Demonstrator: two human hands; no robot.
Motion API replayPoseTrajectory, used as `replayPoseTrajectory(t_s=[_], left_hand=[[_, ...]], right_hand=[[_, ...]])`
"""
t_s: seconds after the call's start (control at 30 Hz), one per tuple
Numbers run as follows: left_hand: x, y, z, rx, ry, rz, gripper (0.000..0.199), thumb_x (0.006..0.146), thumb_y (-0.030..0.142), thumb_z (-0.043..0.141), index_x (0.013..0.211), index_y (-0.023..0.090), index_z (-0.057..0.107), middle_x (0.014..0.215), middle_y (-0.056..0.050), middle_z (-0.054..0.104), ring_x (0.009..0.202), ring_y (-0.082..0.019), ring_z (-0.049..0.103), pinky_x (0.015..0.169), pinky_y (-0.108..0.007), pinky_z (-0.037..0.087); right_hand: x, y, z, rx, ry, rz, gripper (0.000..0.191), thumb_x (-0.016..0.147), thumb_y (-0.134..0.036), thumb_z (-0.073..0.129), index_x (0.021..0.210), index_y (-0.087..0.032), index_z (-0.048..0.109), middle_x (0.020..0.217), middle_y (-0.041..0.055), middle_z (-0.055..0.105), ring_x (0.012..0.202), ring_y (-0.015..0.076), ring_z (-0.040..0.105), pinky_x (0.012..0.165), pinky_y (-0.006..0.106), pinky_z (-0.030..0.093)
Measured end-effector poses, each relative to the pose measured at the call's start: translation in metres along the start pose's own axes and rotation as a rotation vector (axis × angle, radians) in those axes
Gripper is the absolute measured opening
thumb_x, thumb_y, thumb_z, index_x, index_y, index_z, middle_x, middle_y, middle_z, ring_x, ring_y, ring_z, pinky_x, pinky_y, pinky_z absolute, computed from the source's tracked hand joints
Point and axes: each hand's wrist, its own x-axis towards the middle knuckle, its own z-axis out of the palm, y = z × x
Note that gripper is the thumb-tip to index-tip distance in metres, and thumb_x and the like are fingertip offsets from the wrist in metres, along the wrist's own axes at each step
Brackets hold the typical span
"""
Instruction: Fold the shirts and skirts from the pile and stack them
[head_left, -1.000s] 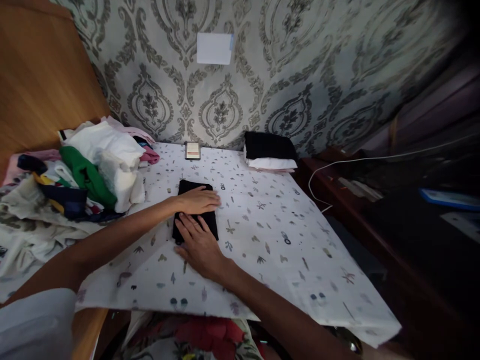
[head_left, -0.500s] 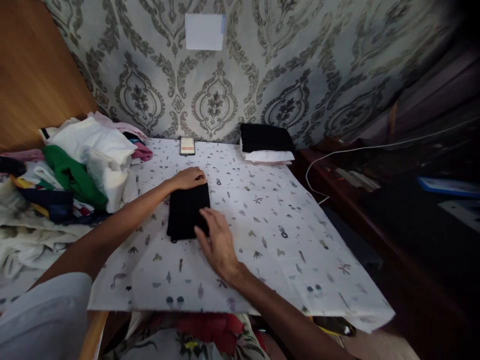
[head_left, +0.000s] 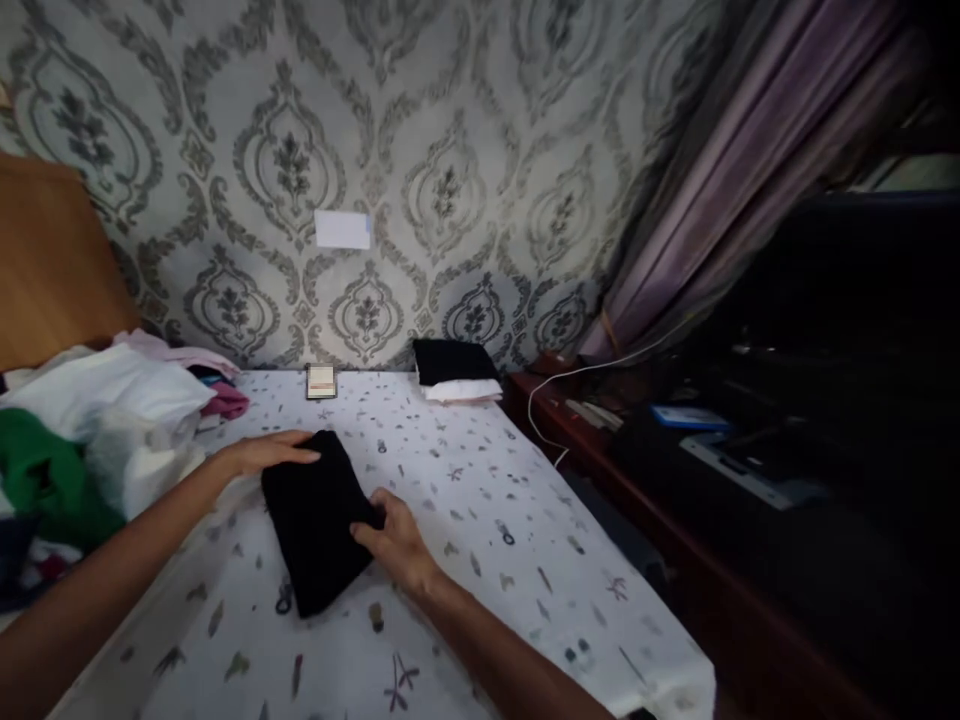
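A black folded garment (head_left: 319,535) lies at a slant over the printed white sheet, its right side looking slightly raised. My left hand (head_left: 274,452) rests on its far left edge, fingers stretched out and thumb spread over the cloth. At the right edge, my right hand (head_left: 397,540) pinches the fabric, thumb on top and the other fingers curled at the side. What the garment is cannot be made out from its folded shape.
A heap of loose clothes (head_left: 112,410) lies at the left. By the patterned wall stand a small framed card (head_left: 321,381) and a folded stack with black cloth (head_left: 454,362) on top. A white cable (head_left: 544,385) runs over the dark red furniture (head_left: 637,480) at right.
The view has swung up and to the right. My right hand has gone from hovering over the black garment to gripping its right edge, and the garment has turned at a slant.
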Motion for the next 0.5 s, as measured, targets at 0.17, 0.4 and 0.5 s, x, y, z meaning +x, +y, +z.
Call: replayPoseTrajectory(t_s=[0.17,0.4,0.5], left_hand=[[-0.020,0.008,0.032,-0.400,-0.042,-0.004,0.050,0.063,0.038,0.088,0.105,0.018,0.069,0.094,-0.008,0.078,0.084,-0.026,0.075,0.077,-0.032,0.060],[0.000,0.016,0.103,-0.710,0.242,0.100,0.030,0.080,0.027,0.074,0.107,0.014,0.068,0.090,-0.010,0.078,0.084,-0.027,0.075,0.080,-0.039,0.061],[0.009,0.011,0.123,-0.726,0.323,0.092,0.034,0.081,0.030,0.074,0.112,0.017,0.067,0.100,-0.010,0.077,0.094,-0.027,0.074,0.088,-0.042,0.059]], right_hand=[[0.014,-0.017,-0.040,0.741,0.053,0.116,0.028,0.068,-0.031,0.080,0.087,-0.020,0.064,0.075,-0.0017,0.068,0.071,0.0172,0.063,0.067,0.028,0.049],[0.012,-0.002,-0.064,1.272,-0.082,0.197,0.051,0.075,-0.066,0.073,0.099,-0.022,0.065,0.092,0.0039,0.072,0.093,0.0236,0.067,0.096,0.051,0.050],[0.013,0.006,-0.062,1.250,-0.055,0.191,0.051,0.067,-0.061,0.082,0.097,-0.025,0.063,0.082,-0.0009,0.069,0.084,0.0239,0.066,0.096,0.060,0.048]])
